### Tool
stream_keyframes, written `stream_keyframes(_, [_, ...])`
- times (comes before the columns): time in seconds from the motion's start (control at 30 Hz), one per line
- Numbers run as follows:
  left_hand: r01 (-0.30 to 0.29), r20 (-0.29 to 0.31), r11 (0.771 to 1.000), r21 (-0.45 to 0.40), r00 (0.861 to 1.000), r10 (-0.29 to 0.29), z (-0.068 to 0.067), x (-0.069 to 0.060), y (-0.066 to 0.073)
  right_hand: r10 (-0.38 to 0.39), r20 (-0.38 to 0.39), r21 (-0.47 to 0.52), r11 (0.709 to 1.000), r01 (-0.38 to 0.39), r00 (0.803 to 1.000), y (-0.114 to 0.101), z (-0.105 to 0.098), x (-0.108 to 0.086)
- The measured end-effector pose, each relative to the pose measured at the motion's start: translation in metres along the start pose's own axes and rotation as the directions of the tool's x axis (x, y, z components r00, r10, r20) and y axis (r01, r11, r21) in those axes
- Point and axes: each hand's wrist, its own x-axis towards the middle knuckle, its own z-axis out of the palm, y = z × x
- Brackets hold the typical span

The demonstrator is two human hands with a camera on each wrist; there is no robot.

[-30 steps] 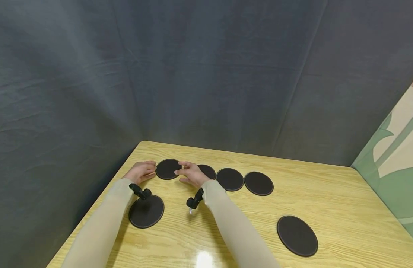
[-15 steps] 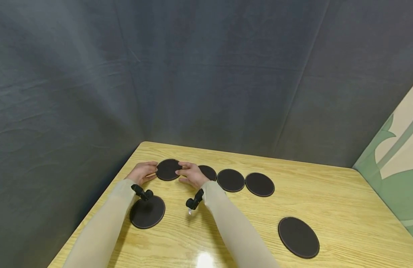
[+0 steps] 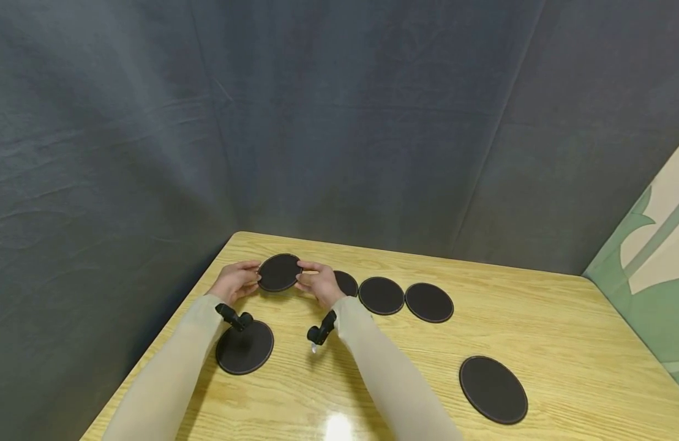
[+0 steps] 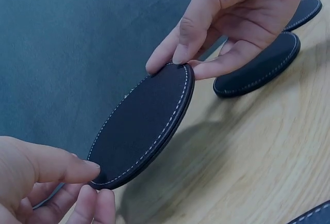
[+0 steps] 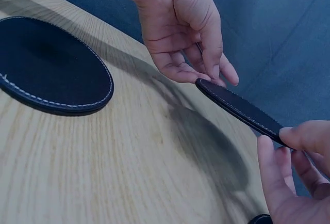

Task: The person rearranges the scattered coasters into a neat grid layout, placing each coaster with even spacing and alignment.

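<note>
A round black coaster [image 3: 279,272] with pale stitching round its rim is held above the table between both hands. My left hand [image 3: 236,282] pinches its left edge, the thumb [image 4: 77,168] lying on top and fingers beneath. At the opposite edge my right hand [image 3: 318,283] pinches it with thumb and fingers. The right wrist view shows the coaster [image 5: 240,109] tilted, its shadow [image 5: 214,146] falling on the wood below. Close to the right hand lies another black coaster [image 3: 346,284], partly covered by that hand.
Two more coasters [image 3: 381,296] [image 3: 429,302] continue the row to the right. One coaster [image 3: 245,347] lies under the left wrist, and another [image 3: 493,389] sits at the front right. Dark cloth [image 3: 345,122] hangs behind the wooden table [image 3: 565,343].
Half a second ago the coaster lay flat on the table with the hands at its edges. Now both hands have raised it slightly, and it has tilted. The other coasters stay put.
</note>
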Motion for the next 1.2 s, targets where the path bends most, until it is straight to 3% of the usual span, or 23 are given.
stream_keyframes(0.3, [-0.05,0.056,0.999,0.013,0.997,0.049,-0.001,-0.011,0.01,-0.028,0.062,0.059,0.998,0.024,0.998,-0.009,-0.012,-0.006])
stream_keyframes(0.5, [-0.033,0.066,0.999,-0.008,0.997,0.034,0.002,-0.013,0.012,-0.047,0.096,0.106,0.994,0.037,0.994,-0.013,-0.02,-0.011])
stream_keyframes(1.2, [-0.049,0.139,0.998,-0.05,0.989,0.055,0.016,-0.022,0.019,-0.03,0.084,0.132,0.991,0.019,0.996,-0.023,-0.041,-0.026])
